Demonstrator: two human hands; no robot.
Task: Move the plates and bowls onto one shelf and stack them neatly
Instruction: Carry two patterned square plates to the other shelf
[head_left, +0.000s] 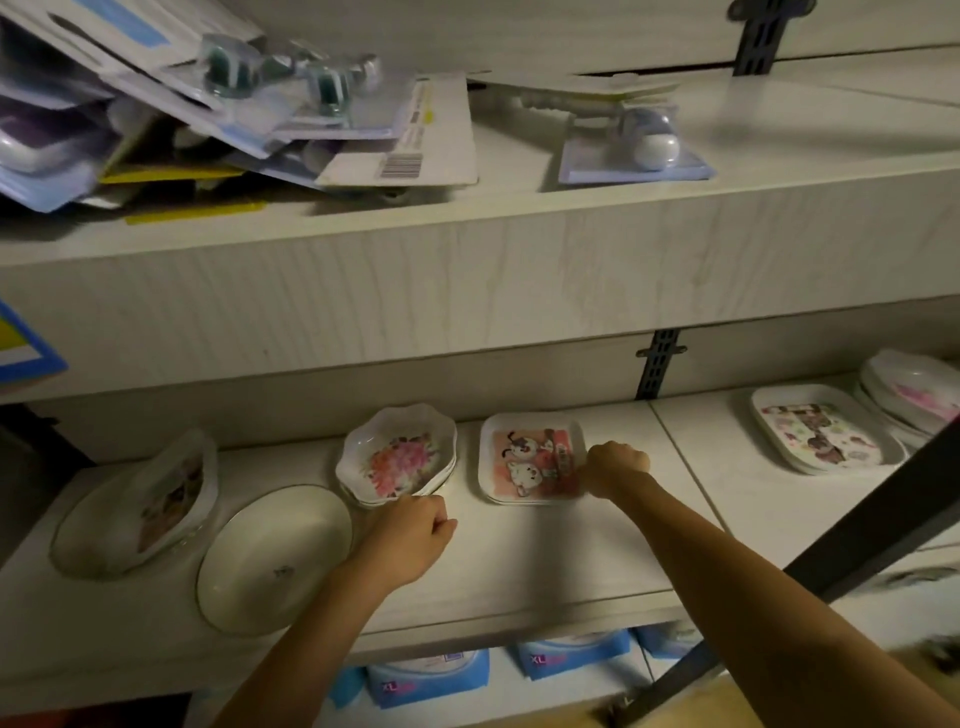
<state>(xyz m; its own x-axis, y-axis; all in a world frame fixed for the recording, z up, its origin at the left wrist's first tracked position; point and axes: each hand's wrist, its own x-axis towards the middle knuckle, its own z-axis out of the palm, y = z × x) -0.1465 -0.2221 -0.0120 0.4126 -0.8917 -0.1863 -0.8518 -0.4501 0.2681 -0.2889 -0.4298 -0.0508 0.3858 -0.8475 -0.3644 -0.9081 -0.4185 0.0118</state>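
Note:
On the middle shelf (545, 561) stand several dishes. A small stack of scalloped floral bowls (397, 454) sits left of centre; my left hand (415, 535) is at its front edge, fingers curled on the rim. A short stack of square cartoon plates (527, 457) lies to the right; my right hand (613, 467) grips its right edge. Further left lie a white oval dish (275, 561) and a wrapped plate (140, 509). At the far right sit a square patterned plate (826, 428) and a stack of oval bowls (914, 395).
The upper shelf (467, 270) overhangs the dishes and carries packaged goods (234, 104) and a boxed white item (644, 145). A dark metal bar (831, 551) slants across the lower right. Blue packs (431, 675) lie on the shelf below.

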